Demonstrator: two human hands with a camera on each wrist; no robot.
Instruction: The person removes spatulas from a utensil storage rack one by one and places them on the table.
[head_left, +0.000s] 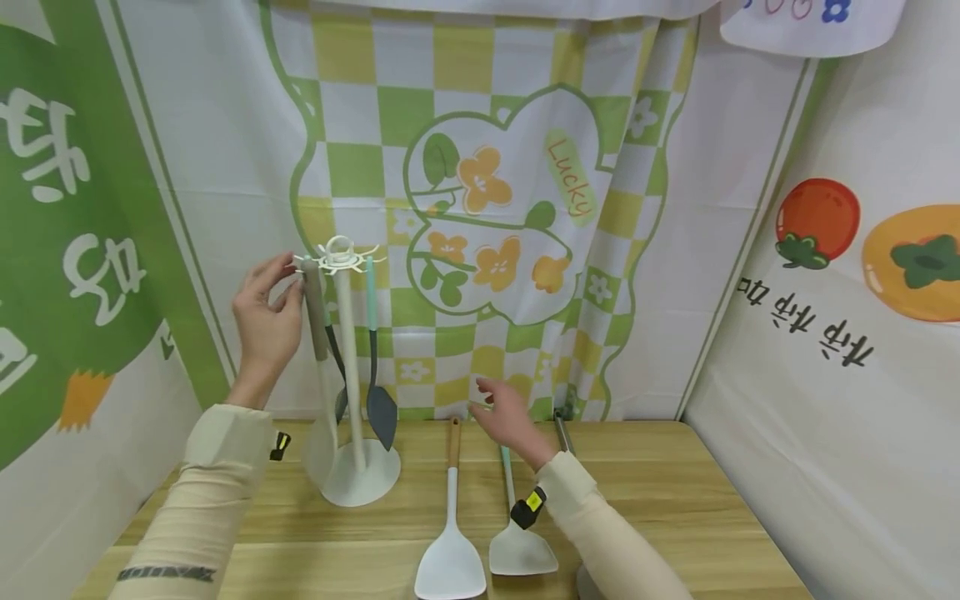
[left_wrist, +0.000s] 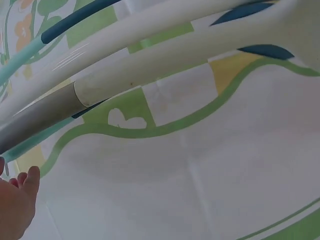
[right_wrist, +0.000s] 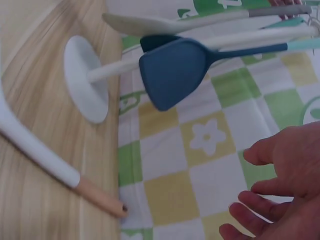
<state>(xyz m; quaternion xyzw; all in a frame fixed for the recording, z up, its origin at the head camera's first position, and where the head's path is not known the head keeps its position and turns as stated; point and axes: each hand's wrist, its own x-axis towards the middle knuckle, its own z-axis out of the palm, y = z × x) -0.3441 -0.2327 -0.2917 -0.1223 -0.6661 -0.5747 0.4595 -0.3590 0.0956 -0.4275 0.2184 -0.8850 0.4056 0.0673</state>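
At the left, a spatula (head_left: 312, 312) with a grey handle and cream shaft hangs against a white utensil rack (head_left: 347, 358). My left hand (head_left: 270, 312) pinches the top of that handle, near the hooks, with thumb and forefinger. The cream blade (right_wrist: 135, 22) points down toward the rack's round base. Two dark blue utensils with mint handles also hang there; the nearer is a turner (head_left: 382, 417). My right hand (head_left: 510, 417) is raised over the back of the table, its fingers loosely bent and holding nothing.
On the wooden table (head_left: 660, 500) lie a white turner (head_left: 451, 567) with a wooden handle and a pale turner (head_left: 522, 552) with a mint handle. Another dark handle (head_left: 562, 432) shows behind my right wrist. A checked curtain (head_left: 465, 75) hangs at the back.
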